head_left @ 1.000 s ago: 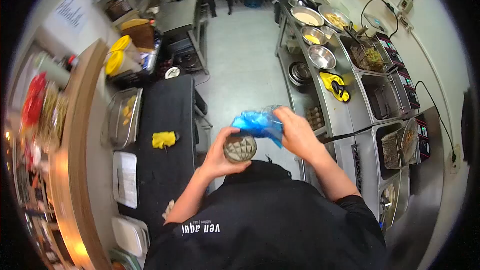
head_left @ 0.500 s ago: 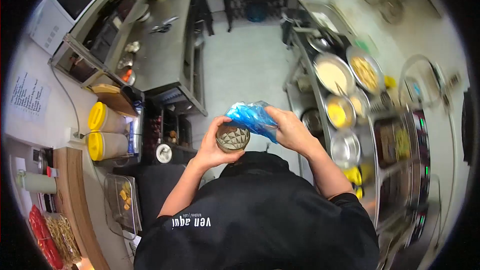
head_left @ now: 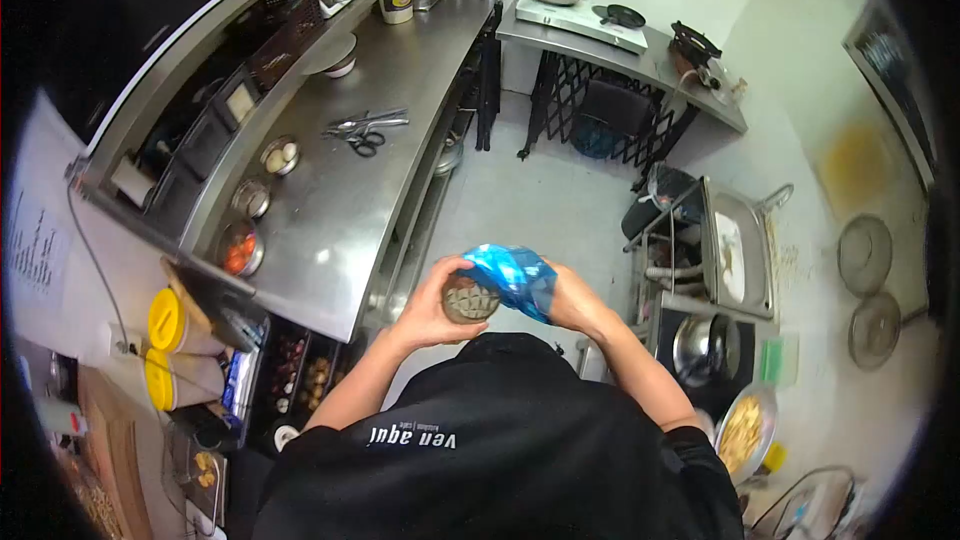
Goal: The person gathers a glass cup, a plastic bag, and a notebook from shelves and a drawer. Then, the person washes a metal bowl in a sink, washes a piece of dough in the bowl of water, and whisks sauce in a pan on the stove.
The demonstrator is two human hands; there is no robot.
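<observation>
My left hand (head_left: 432, 308) is wrapped round a small glass bowl (head_left: 470, 302) with a raised diamond pattern, tilted so that its patterned side faces up. A crumpled, shiny blue plastic bag (head_left: 515, 282) lies against the bowl's far right rim. My right hand (head_left: 574, 302) is closed on the bag's right end, its fingertips hidden by the plastic. Both hands are in front of my chest, close together above the floor. What the bowl holds, if anything, cannot be seen.
On the left runs a steel worktop (head_left: 330, 215) with scissors (head_left: 366, 143) and a bowl of red pieces (head_left: 240, 250). Yellow-lidded tubs (head_left: 172, 320) stand lower left. To the right are a sink (head_left: 735, 250), a pot (head_left: 700, 348) and a pan of yellowish pieces (head_left: 743, 430).
The view has shifted, bringing the left worktop, the far hotplate table and the sink into fuller sight. Both hands keep their holds, and the blue bag stays against the bowl.
</observation>
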